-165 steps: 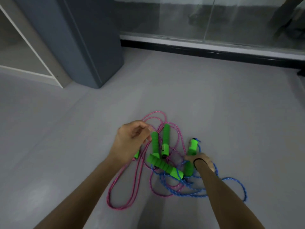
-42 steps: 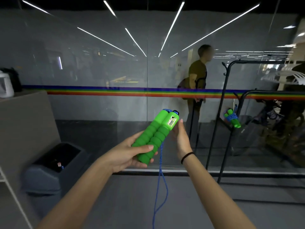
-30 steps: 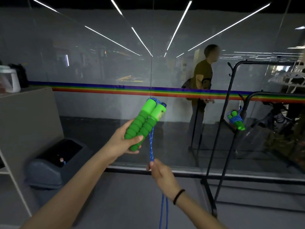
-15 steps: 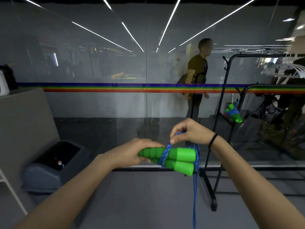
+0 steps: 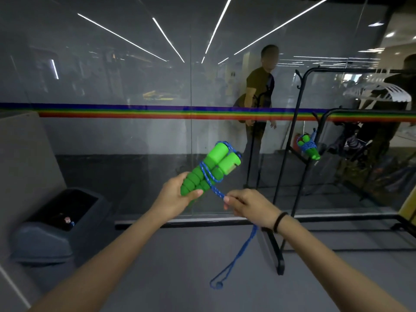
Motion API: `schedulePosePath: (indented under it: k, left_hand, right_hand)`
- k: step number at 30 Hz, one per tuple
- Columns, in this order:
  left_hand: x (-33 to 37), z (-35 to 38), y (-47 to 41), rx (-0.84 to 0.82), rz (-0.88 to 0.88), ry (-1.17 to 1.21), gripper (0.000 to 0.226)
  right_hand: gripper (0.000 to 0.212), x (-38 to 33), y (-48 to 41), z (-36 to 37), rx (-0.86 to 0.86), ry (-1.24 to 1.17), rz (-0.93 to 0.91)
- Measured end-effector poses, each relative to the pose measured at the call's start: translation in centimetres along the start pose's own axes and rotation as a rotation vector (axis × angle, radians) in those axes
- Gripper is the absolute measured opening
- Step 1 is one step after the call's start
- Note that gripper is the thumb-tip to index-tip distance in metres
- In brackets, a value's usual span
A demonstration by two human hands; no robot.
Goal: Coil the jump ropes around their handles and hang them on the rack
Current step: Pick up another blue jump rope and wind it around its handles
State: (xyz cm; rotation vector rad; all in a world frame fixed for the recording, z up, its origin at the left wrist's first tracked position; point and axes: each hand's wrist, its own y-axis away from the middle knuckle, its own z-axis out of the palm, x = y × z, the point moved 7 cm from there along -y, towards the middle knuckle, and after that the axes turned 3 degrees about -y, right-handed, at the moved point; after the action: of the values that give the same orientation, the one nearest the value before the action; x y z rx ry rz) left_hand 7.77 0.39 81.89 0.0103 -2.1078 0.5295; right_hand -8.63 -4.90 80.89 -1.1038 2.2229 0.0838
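My left hand (image 5: 173,198) grips the lower ends of two green foam handles (image 5: 213,167) held side by side, pointing up and to the right. A blue rope (image 5: 238,253) crosses the handles in one or two turns, runs to my right hand (image 5: 246,204), which pinches it, and then hangs down in a loop towards the floor. A black rack (image 5: 299,136) stands to the right. Another coiled blue rope with green handles (image 5: 308,147) hangs on its lower part.
A glass wall (image 5: 135,86) with a rainbow stripe runs straight ahead; a person stands behind it. A dark grey bin (image 5: 58,221) sits on the floor at the left beside a grey cabinet (image 5: 24,167). White hangers (image 5: 380,91) hang on the rack's top bar.
The handles have tilted from lying level to pointing up-right. My right hand came down from above the handles to below them, pulling the blue rope across them.
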Motion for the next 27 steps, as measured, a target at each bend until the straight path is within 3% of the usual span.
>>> schedulePosePath:
  k: [2, 4, 8, 11, 15, 17, 18, 19, 21, 24, 27]
  left_hand:
    - [-0.3, -0.2, 0.1, -0.004, 0.058, -0.28, 0.044]
    - [-0.2, -0.2, 0.4, -0.066, 0.063, -0.517, 0.053]
    - [-0.1, 0.8, 1.1, -0.337, 0.179, -0.776, 0.05]
    - [0.8, 1.6, 2.0, -0.517, 0.281, -0.59, 0.041]
    - [3.2, 1.1, 2.3, -0.469, 0.336, -0.114, 0.031]
    - [3.6, 1.1, 2.3, -0.441, 0.295, 0.083, 0.03]
    - [3.5, 1.1, 2.2, -0.407, 0.277, 0.147, 0.032]
    - [3.3, 1.2, 2.1, -0.351, 0.25, 0.211, 0.035]
    - [2.0, 1.4, 1.9, -0.216, 0.139, 0.368, 0.04]
    - [-0.1, 2.3, 1.7, -0.066, -0.038, 0.523, 0.032]
    - [-1.2, 2.5, 1.3, 0.031, -0.092, 0.45, 0.025]
  right_hand:
    - [0.025, -0.6, 0.1, -1.0, -0.076, 0.301, -0.042]
    - [0.028, -1.1, 0.3, -2.3, -0.129, 0.442, -0.068]
    - [0.02, -2.2, 0.1, -5.2, -0.144, 0.288, -0.117]
    - [0.014, -2.4, -0.4, -6.4, -0.125, -0.028, -0.148]
    - [0.026, -0.7, -0.9, -5.5, -0.03, -0.503, -0.128]
    - [0.035, -1.4, -0.1, -2.6, -0.22, -0.896, -0.212]
    - [0.025, -1.7, 0.3, -1.0, -0.265, -1.022, -0.21]
    - [0.013, -1.1, 0.4, 0.0, -0.165, -0.995, -0.124]
    - [0.025, 0.6, 0.7, 1.9, 0.041, -0.847, 0.097]
    - [0.035, 1.4, 1.0, 3.4, 0.058, -0.746, 0.158]
    - [0.033, 0.9, 1.2, 2.4, 0.063, -0.405, 0.158]
